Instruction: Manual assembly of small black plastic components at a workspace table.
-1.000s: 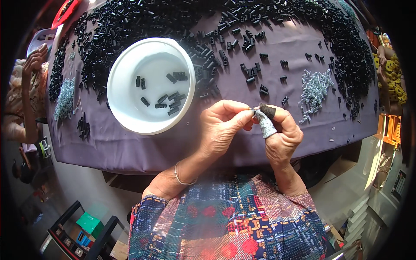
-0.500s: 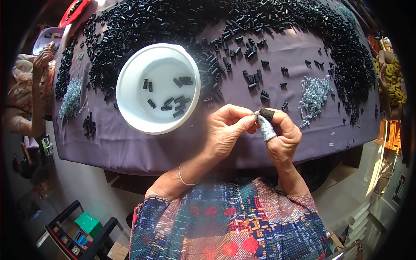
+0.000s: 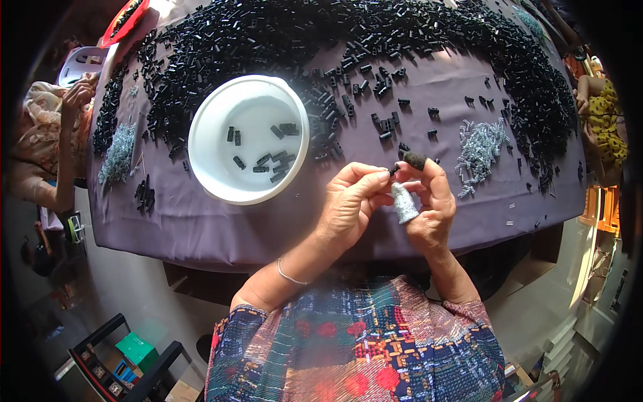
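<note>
My left hand (image 3: 351,204) is closed, its thumb and forefinger pinching a small black plastic piece (image 3: 394,171). Close against it is my right hand (image 3: 434,213), its fingers curled. A black cover (image 3: 415,161) wraps one right fingertip, and a pale grey cloth cover (image 3: 404,204) sits on another digit. Whatever lies between the right fingertips is too small and too hidden to make out. Both hands are above the near part of the table, to the right of a white plastic bowl (image 3: 201,181) that holds several black cylindrical pieces (image 3: 281,161).
A large heap of black plastic pieces (image 3: 221,40) spreads over the purple tablecloth (image 3: 167,228). Small clear-grey parts lie in a right pile (image 3: 481,151) and a left pile (image 3: 118,154). A red tray (image 3: 127,20) stands far left. Other people's arms show at both sides.
My fingertips have parted slightly, and the black piece between them now shows more plainly. The black cover on the right finger has tilted. The whole view has shifted a little.
</note>
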`<state>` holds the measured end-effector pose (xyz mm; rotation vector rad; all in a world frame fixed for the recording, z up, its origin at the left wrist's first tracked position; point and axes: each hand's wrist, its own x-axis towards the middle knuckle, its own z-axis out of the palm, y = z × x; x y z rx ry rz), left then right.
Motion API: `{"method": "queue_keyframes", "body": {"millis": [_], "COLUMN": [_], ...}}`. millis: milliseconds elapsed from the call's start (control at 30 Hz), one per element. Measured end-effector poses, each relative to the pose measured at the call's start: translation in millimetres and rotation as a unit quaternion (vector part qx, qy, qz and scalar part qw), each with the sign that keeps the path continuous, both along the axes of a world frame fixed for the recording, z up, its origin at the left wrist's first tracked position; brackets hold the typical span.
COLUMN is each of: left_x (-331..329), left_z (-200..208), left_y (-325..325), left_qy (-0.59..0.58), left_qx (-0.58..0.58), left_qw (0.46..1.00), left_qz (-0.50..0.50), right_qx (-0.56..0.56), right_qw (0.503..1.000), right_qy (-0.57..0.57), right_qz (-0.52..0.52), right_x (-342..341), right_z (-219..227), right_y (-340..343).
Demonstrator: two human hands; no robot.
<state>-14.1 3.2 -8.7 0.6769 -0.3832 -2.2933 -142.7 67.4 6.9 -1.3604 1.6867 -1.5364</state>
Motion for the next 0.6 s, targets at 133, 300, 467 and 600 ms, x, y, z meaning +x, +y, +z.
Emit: {"method": "queue_keyframes", "body": {"millis": [133, 300, 467, 600], "left_x": [-4, -6, -5, -1], "left_z": [5, 6, 4, 8], "left_y": [0, 2, 4, 5], "left_qy": [0.006, 0.040, 0.018, 0.017], "left_qx": [0.057, 0.095, 0.122, 0.121], "left_qw": [0.998, 0.995, 0.992, 0.992], "left_qz": [0.005, 0.000, -0.002, 0.004], "right_qx": [0.007, -0.049, -0.075, -0.087], "right_qw": [0.987, 0.966, 0.936, 0.931], "right_qy": [0.157, 0.255, 0.344, 0.355], "right_qz": [0.029, -0.006, 0.010, 0.004], "right_x": [-3, -3, -9, -11], "right_z": [2, -4, 2, 4], "right_y": [-2, -6, -9, -11]}}
